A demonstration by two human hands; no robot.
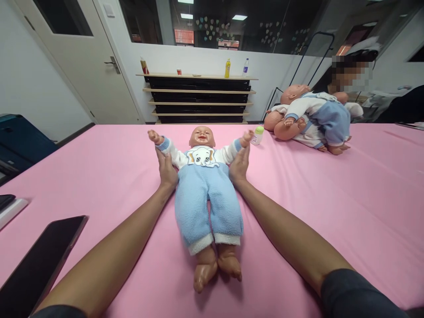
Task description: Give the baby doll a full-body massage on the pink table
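A baby doll [208,194] lies on its back on the pink-covered table [126,265], feet towards me. It wears a white top with an elephant face and fluffy light-blue trousers. Its arms are spread out and raised. My left hand [167,170] is closed around the doll's arm on the left, the fingers partly hidden behind the sleeve. On the other side my right hand [240,165] holds the opposite arm in the same way, its fingertips hidden behind the doll's hand. A small bottle with a green cap [257,136] stands just beyond my right hand.
More dolls [313,117] in similar clothes lie piled at the far right, near a person in a white cap [362,46]. A dark phone [43,265] lies at the near left. Behind the table, a shelf unit [198,90] carries several bottles and a cup.
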